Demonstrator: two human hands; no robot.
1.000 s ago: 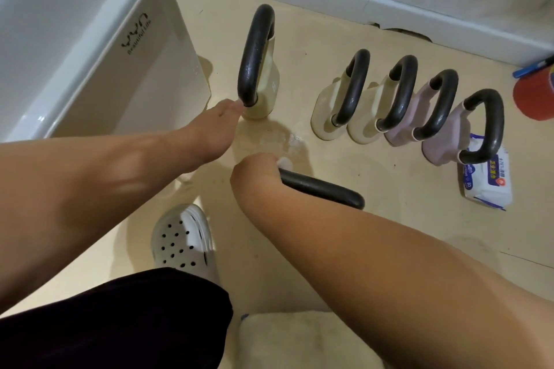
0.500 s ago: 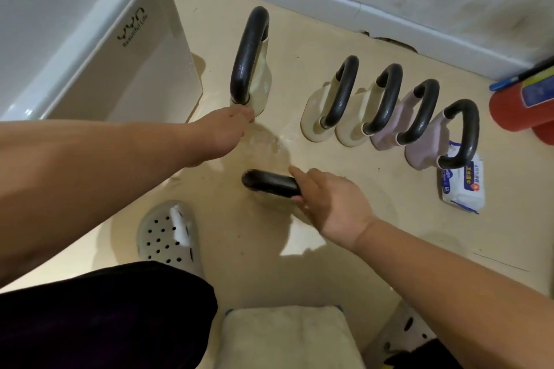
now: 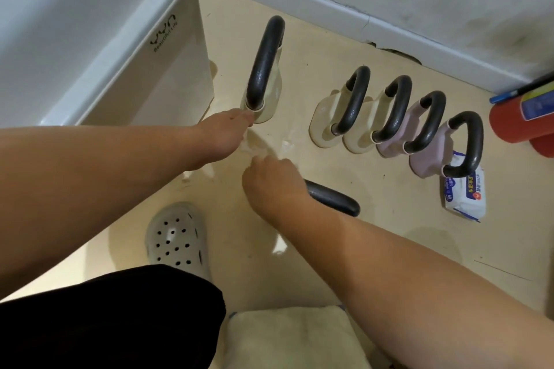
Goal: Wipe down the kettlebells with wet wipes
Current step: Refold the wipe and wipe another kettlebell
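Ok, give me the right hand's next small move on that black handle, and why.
Probably slide the right hand rightward along the black handle: it covers only the left end, and the rest lies bare. The left hand touches the base of the cream kettlebell.

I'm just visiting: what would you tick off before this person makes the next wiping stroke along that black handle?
1. Grip on the handle: ok. The right hand curls over one end of the black handle.
2. Wipe in that hand: cannot tell, the hand hides it.
3. Left hand steadying something: cannot tell. Its fingertips reach the base of the tall kettlebell.
4. Spare wipes nearby: ok. The pack of wipes lies on the floor beside the row.
5. Row of four kettlebells upright, apart from both hands: ok.
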